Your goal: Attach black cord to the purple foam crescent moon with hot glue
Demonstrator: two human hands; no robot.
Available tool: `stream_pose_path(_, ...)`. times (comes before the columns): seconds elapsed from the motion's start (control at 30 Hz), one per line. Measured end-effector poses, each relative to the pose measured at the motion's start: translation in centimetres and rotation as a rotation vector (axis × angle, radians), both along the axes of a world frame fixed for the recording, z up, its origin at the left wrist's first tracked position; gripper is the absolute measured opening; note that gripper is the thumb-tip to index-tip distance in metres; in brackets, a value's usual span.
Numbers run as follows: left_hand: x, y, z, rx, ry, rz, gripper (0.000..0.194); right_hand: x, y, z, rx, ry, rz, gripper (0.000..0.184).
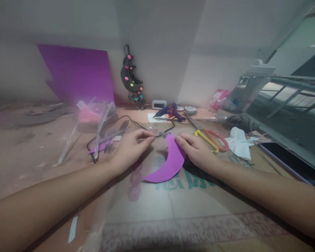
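My right hand (196,148) pinches the upper right edge of a purple crescent moon cut-out (170,164), its pointed end directed down and left. At the crescent's top tip sits a small dark grey piece (164,134), perhaps yarn. My left hand (133,147) is just left of that tip, thumb and forefinger pinched together; what lies between them, if anything, is too small to make out. Behind both hands, a blue hot glue gun (169,111) with a small red light rests near the wall.
Orange-and-yellow-handled scissors (207,136), a white tissue (240,143), grey yarn (241,123) and a phone (291,162) lie to the right. Glue sticks (67,148) and a purple sheet (78,73) are left. A decorated dark crescent (130,75) hangs at the wall beside a small clock (159,104).
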State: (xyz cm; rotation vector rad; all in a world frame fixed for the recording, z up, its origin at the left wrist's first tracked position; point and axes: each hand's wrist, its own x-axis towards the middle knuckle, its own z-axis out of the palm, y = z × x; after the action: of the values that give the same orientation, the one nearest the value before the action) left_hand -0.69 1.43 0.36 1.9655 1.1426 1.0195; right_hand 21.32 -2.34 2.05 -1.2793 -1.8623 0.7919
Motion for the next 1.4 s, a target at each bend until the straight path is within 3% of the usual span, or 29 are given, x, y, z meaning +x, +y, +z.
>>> stream_pose_path(0.3,0.3,-0.3,0.4,-0.008,0.052,-0.122,0.027,0.0,0.1,-0.1,0.029,-0.014,0.003,0.038)
stream_pose_path(0.6,0.4,-0.2,-0.3,-0.059,-0.034,-0.147,0.015,0.0,0.2,-0.2,0.051,-0.033,-0.004,0.037)
stream_pose_path(0.8,0.4,-0.8,-0.4,-0.098,-0.031,-0.237,0.023,0.1,0.0,0.0,0.129,-0.075,-0.078,0.037)
stream_pose_path(0.93,0.5,-1.6,0.1,0.064,0.128,-0.312,0.026,0.0,-0.3,0.2,0.114,-0.107,-0.098,0.040)
stream_pose_path(1.07,0.7,-2.0,0.3,0.300,0.299,-0.281,0.020,0.0,-0.4,0.0,0.058,-0.141,0.046,0.041)
stream_pose_path(1.27,0.6,-2.0,0.4,0.387,0.338,-0.186,0.021,0.0,-0.4,-0.4,0.075,-0.194,0.144,0.040)
stream_pose_path(1.4,0.4,-1.8,1.0,0.422,0.427,-0.188,0.025,-0.1,-0.4,-0.2,0.072,-0.167,0.086,0.041)
